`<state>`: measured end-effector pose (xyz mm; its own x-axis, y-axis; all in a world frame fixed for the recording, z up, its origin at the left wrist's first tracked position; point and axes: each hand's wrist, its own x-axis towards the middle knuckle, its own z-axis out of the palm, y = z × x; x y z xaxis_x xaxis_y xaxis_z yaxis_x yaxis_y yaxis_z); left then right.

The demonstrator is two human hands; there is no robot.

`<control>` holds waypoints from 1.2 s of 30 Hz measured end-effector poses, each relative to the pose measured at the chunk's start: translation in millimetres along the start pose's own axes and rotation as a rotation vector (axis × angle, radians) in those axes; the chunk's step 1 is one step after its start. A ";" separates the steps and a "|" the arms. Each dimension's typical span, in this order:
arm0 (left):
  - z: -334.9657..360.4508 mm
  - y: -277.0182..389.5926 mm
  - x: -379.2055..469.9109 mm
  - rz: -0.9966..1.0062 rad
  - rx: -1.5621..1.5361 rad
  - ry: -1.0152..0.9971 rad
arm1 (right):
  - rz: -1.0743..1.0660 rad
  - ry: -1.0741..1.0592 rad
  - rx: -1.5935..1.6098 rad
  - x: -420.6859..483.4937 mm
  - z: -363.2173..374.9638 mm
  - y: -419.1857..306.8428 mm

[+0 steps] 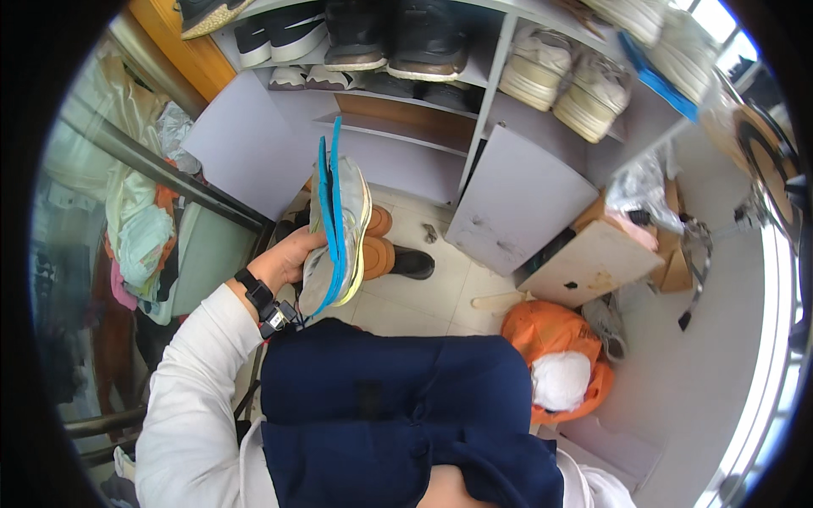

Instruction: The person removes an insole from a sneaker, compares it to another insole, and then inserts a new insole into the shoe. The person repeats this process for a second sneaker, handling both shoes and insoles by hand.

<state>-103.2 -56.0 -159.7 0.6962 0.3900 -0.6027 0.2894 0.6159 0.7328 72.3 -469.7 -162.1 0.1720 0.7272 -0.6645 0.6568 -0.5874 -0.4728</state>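
Observation:
My left hand [296, 254] grips a pair of grey shoes [353, 222] with pale yellow edges, together with flat bright blue strips [329, 197] that run lengthwise along them and stick out beyond one end. The shoes are held above the tiled floor, in front of the open shoe cabinet. Below and beside them, brown round-ended footwear [376, 259] and a black shoe [413, 263] show on the floor. My right hand is out of view.
A shoe cabinet [508, 38] holds several pairs on its shelves. Its door panels [521, 197] hang open. An orange bag [546, 324] with a white bundle lies at the right. A glass door with a metal frame [159, 152] stands at the left, clothes behind it.

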 end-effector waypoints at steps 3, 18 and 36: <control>-14.1 -0.8 35.8 -0.098 -0.085 -0.005 | -0.014 -0.036 0.012 24.8 -21.9 2.3; 20.8 12.3 40.4 -0.205 -0.158 -0.073 | 0.036 -0.196 0.043 24.4 -75.4 10.8; 140.0 -12.3 -69.7 0.090 -0.379 -0.088 | -0.705 0.585 0.382 -29.4 -196.8 -23.4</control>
<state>-63.3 -186.5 -82.5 0.7659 0.4042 -0.5001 -0.0270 0.7973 0.6030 196.4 -407.5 -17.6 0.2357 0.9547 0.1818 0.4847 0.0467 -0.8734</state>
